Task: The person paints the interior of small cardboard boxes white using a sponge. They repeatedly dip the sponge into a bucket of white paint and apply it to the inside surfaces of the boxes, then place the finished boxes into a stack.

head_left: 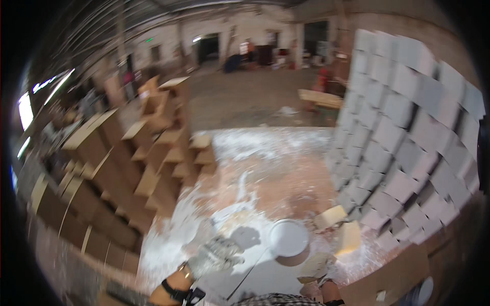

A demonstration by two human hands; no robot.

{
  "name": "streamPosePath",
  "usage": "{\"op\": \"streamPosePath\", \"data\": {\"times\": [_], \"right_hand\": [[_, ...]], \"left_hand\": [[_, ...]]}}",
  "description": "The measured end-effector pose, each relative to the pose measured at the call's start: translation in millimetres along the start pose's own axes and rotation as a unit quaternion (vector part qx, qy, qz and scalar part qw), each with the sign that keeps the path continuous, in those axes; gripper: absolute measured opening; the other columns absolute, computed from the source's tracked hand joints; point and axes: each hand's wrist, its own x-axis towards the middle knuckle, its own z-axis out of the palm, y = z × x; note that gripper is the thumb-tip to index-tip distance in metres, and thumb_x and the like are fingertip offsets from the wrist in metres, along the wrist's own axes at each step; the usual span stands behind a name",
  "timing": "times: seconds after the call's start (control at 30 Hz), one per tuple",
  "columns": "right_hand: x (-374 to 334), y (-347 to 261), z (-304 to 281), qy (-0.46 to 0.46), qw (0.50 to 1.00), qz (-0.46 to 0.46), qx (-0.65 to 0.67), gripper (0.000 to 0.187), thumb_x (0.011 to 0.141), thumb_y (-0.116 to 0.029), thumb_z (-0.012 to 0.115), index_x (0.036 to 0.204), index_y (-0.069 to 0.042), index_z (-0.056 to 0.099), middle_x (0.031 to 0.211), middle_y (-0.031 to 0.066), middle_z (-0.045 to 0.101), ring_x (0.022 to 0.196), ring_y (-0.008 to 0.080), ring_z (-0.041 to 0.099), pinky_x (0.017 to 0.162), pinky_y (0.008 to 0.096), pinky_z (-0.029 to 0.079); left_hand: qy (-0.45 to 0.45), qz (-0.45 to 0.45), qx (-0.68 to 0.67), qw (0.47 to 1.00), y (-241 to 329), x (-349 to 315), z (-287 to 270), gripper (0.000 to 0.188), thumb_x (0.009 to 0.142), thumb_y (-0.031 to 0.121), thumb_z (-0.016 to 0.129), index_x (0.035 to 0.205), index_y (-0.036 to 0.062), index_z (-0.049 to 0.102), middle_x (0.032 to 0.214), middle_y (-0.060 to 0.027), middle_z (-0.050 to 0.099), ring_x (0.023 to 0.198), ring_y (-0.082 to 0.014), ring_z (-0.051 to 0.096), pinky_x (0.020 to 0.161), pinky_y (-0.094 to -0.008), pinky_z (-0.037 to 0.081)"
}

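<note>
My left hand (217, 255), in a whitish work glove, hovers above the powder-covered floor (237, 214), its fingers loosely apart and holding nothing I can see. My right hand (317, 267), also gloved, is at the lower right, close to a round white bucket or lidded tub (289, 237). Blur hides its fingers, so I cannot tell whether it grips anything. Two yellowish blocks (331, 217) lie on the floor just beyond it. A thin dark line runs along the white surface between my hands; its nature is unclear.
Stacked brown cardboard boxes (115, 168), several open, stand along the left. On the right rises a tall, curved-looking stack of grey-white blocks (393, 137). A flat brown board (390, 278) lies at the lower right. Farther off are a wooden plank (320, 98) and dark doorways.
</note>
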Motion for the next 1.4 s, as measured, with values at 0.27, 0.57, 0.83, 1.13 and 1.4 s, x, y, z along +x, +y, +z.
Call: {"op": "streamPosePath", "data": {"times": [0.27, 0.57, 0.83, 1.13, 1.4], "right_hand": [[15.8, -1.7, 66.5, -0.049, 0.999, 0.007, 0.015, 0.036, 0.087, -0.028, 0.057, 0.107, 0.002, 0.057, 0.097, 0.0109, 0.058, 0.087, 0.0222, 0.053, 0.078, 0.0345, 0.041], [4.8, 1.6, 44.1, 0.042, 0.999, 0.014, 0.008, 0.038, 0.088, -0.028, 0.056, 0.112, 0.002, 0.056, 0.104, 0.0110, 0.060, 0.093, 0.0224, 0.055, 0.082, 0.0336, 0.043], [-13.6, 7.9, 42.1, 0.099, 0.992, 0.030, 0.074, 0.040, 0.089, -0.028, 0.055, 0.116, 0.001, 0.055, 0.109, 0.0111, 0.061, 0.098, 0.0227, 0.058, 0.087, 0.0328, 0.044], [-16.5, 26.9, 36.7, 0.067, 0.975, 0.123, 0.175, 0.043, 0.092, -0.022, 0.054, 0.126, 0.003, 0.049, 0.118, 0.0130, 0.058, 0.107, 0.0207, 0.055, 0.094, 0.0308, 0.042], [-13.4, 5.5, 59.0, 0.026, 0.983, 0.113, 0.144, 0.043, 0.088, -0.010, 0.059, 0.127, 0.002, 0.047, 0.118, 0.0119, 0.058, 0.104, 0.0210, 0.057, 0.088, 0.0316, 0.047]], "left_hand": [[0.036, -0.173, -0.091, 0.980, -30.1, -109.2, 33.1, 0.037, 0.086, 0.037, 0.062, 0.104, 0.0050, 0.062, 0.093, -0.0121, 0.062, 0.089, -0.0299, 0.059, 0.078, -0.0369, 0.049], [0.285, -0.478, -0.108, 0.823, -119.3, -123.9, 16.0, 0.069, 0.080, 0.035, 0.070, 0.132, 0.0015, 0.042, 0.124, -0.0228, 0.051, 0.117, -0.0293, 0.049, 0.096, -0.0379, 0.041], [0.503, -0.502, -0.127, 0.692, -231.3, -110.2, -28.9, 0.067, 0.081, 0.028, 0.071, 0.130, -0.0050, 0.041, 0.126, -0.0157, 0.049, 0.113, -0.0221, 0.048, 0.099, -0.0316, 0.037], [0.465, -0.546, -0.161, 0.678, -329.4, -108.7, -10.1, 0.050, 0.077, 0.045, 0.073, 0.096, 0.0001, 0.062, 0.086, -0.0064, 0.064, 0.075, -0.0176, 0.055, 0.071, -0.0330, 0.045], [0.540, -0.510, -0.221, 0.632, -275.2, -91.7, -20.7, 0.047, 0.078, 0.038, 0.073, 0.102, -0.0007, 0.060, 0.096, -0.0096, 0.063, 0.084, -0.0180, 0.058, 0.076, -0.0319, 0.048]]}}
